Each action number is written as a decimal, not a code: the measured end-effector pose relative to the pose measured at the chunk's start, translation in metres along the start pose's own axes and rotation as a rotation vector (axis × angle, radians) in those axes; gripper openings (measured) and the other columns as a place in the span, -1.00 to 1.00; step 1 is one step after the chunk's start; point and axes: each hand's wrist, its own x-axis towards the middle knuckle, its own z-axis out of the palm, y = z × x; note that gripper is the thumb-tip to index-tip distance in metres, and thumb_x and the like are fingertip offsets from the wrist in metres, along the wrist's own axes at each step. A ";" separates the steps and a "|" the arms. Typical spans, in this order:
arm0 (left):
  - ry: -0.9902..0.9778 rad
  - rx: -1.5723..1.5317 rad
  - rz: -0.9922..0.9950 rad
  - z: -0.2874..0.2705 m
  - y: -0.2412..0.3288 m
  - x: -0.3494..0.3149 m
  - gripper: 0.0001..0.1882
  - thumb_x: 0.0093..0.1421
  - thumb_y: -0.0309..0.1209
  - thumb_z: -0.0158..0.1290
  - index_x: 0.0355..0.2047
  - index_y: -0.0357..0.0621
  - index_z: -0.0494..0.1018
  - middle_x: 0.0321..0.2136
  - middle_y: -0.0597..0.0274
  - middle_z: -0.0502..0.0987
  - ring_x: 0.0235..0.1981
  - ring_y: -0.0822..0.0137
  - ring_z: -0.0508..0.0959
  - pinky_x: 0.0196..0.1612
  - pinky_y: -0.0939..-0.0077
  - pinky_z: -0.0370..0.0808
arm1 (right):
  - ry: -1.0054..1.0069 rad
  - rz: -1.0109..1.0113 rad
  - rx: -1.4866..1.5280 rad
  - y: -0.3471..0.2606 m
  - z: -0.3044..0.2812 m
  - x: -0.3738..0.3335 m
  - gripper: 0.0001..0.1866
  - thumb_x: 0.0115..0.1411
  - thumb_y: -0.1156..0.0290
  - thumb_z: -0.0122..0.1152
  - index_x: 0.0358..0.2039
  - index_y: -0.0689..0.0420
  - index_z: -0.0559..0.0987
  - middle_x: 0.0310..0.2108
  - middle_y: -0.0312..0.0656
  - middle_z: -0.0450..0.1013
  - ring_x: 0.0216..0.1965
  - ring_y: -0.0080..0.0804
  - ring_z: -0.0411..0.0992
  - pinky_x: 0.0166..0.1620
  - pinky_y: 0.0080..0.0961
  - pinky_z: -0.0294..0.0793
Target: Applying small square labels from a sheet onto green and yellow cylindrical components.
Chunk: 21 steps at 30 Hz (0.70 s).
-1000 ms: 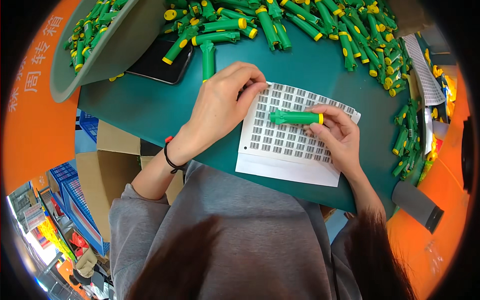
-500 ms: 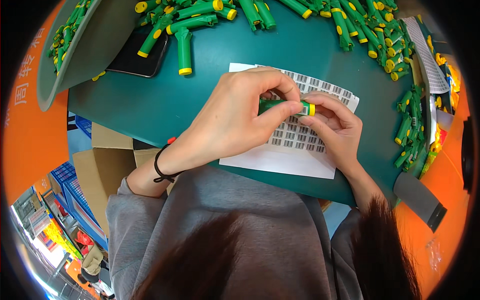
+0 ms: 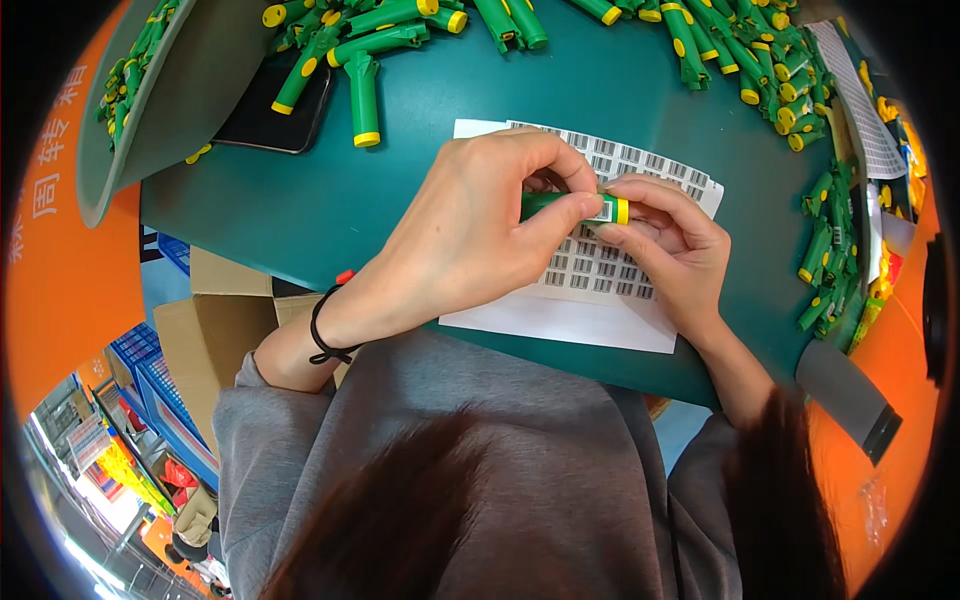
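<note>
My left hand [image 3: 490, 215] is closed round a green plastic tube with a yellow end cap [image 3: 622, 211], its thumb pressing beside a small barcode label [image 3: 604, 211] on the tube's side. Thumb and fingers of my right hand [image 3: 680, 245] pinch the tube close to the yellow end. The rest of the tube is partly hidden by my left hand. Beneath both hands lies a white sheet of barcode stickers [image 3: 600, 318] on the dark green tabletop [image 3: 400, 185].
Similar green tubes are heaped along the far side [image 3: 390, 40] and the right [image 3: 828, 245]. A black phone [image 3: 290, 125] lies at the far left, next to a tilted grey tub [image 3: 190, 110] holding more tubes. An open cardboard box [image 3: 225, 335] stands below the left table edge.
The view has shifted slightly. My hands stay together on the tube, with my left thumb moved slightly back and more of the label showing.
</note>
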 end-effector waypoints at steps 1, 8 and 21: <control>0.004 -0.012 -0.002 0.001 -0.001 0.000 -0.87 0.22 -0.51 0.20 -0.28 -0.36 0.56 -0.32 0.19 0.64 -0.27 0.44 0.59 -0.11 0.51 0.54 | 0.004 0.001 -0.009 0.000 0.000 -0.001 -0.62 0.17 0.75 0.27 0.03 0.39 0.52 0.07 0.00 0.41 0.07 -0.23 0.49 0.16 -0.35 0.59; -0.248 -0.100 -0.182 -0.004 -0.001 0.003 -0.80 0.31 -0.37 0.17 -0.21 -0.29 0.60 -0.37 0.27 0.64 -0.31 0.52 0.57 -0.21 0.57 0.51 | -0.064 -0.056 -0.141 -0.004 -0.005 -0.004 -0.60 0.15 0.73 0.31 0.03 0.33 0.54 0.04 -0.02 0.46 0.05 -0.27 0.50 0.11 -0.39 0.58; 1.291 1.050 0.413 -0.225 0.003 -0.020 -0.68 0.32 -0.22 0.14 -0.18 -0.26 0.62 -0.27 0.17 0.64 -0.31 0.30 0.57 -0.15 0.44 0.47 | 0.084 -0.288 -0.715 -0.024 0.025 0.071 -0.56 0.17 0.57 0.33 0.09 0.19 0.51 -0.02 -0.11 0.48 -0.15 -0.40 0.49 -0.06 -0.48 0.52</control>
